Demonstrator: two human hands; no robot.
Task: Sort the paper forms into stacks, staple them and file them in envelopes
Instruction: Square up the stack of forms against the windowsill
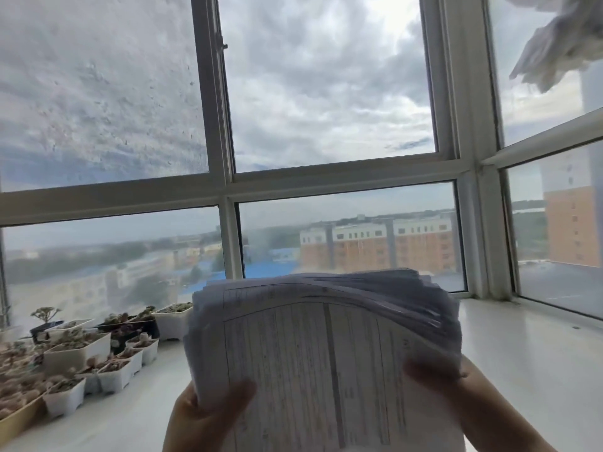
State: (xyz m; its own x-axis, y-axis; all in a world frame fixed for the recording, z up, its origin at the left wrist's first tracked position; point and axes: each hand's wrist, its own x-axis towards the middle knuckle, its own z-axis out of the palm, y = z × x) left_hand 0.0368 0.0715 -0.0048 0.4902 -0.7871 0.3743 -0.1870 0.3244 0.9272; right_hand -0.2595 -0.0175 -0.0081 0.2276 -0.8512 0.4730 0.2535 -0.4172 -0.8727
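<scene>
A thick stack of printed paper forms (319,347) with ruled tables is held up in front of me, its top edge fanned and bent over. My left hand (205,415) grips the stack's lower left side, thumb lying across the front sheet. My right hand (456,386) grips the right edge, thumb on the front. The forms are blurred, so their text cannot be read. No stapler or envelope is in view.
A white window ledge (522,353) runs behind the forms below a large window (326,93). Several small white pots with succulents (81,360) crowd the ledge at the left. A crumpled white cloth (561,44) hangs at the top right.
</scene>
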